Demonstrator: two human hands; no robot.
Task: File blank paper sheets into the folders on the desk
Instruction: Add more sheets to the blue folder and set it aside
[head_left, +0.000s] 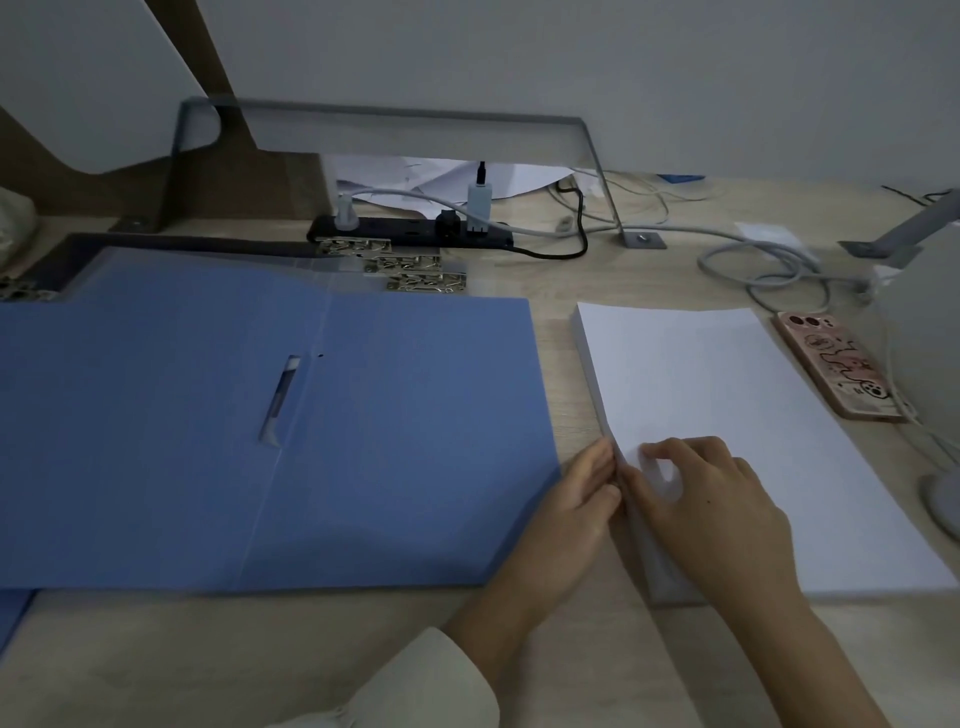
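Note:
A blue folder (260, 441) lies flat on the wooden desk at the left, with a slot in its spine. More folders (156, 270) lie stacked behind it, their metal clips (405, 265) showing. A thick stack of blank white paper (737, 415) sits to the right. My left hand (571, 499) touches the stack's left edge, fingers together against the sheets. My right hand (706, 499) rests on top near that edge, with thumb and fingers pinching up the top sheet's edge, which is slightly lifted.
A phone in a pink case (836, 371) lies right of the paper. A black power strip (415, 231) with plugs and grey cables (753, 260) runs along the back. A grey metal stand (597, 156) and a lamp base (940, 499) are nearby.

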